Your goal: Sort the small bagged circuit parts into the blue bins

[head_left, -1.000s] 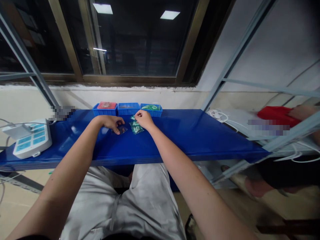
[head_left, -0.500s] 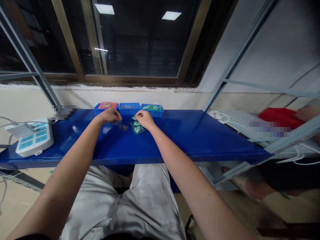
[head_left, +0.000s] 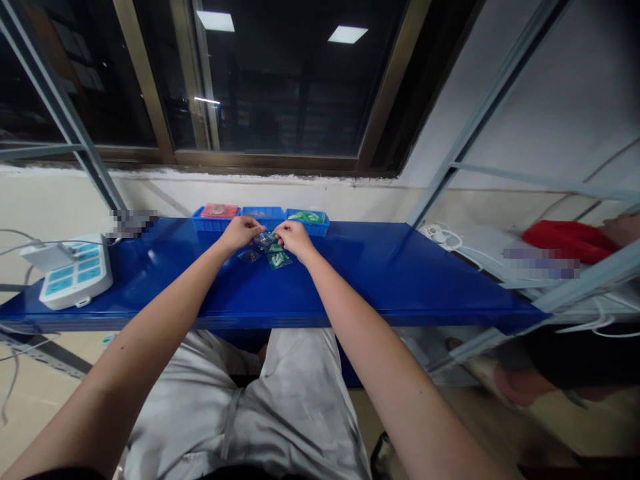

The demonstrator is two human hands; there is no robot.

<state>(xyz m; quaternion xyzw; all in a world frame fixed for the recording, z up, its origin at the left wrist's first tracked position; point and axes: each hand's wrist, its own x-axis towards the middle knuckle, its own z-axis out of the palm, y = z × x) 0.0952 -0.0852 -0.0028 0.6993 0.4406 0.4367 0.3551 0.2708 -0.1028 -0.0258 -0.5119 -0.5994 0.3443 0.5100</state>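
Over the blue table (head_left: pixel 370 273), my left hand (head_left: pixel 241 233) is closed on a small clear bag (head_left: pixel 262 240). My right hand (head_left: pixel 294 237) is pinched close to the bag's right side; what its fingertips hold is too small to make out. Just below the hands lie green-and-white packets (head_left: pixel 279 258) and, to their left, a small clear packet (head_left: pixel 249 256) with something brownish inside. Behind them stand three blue bins: the left bin (head_left: pixel 205 224) has a red item on top, the middle bin (head_left: pixel 263 213) holds small clear bags, and the right bin (head_left: pixel 320 229) holds green packets.
A white power strip (head_left: pixel 79 275) with cables sits at the table's left end. Metal shelf posts (head_left: pixel 450 167) rise at both sides. At the right are white cables (head_left: pixel 453 237), another surface and part of a person in a red garment (head_left: pixel 570 239).
My left hand has moved right, bringing the small clear bag close to my right hand. The whole view has shifted slightly.
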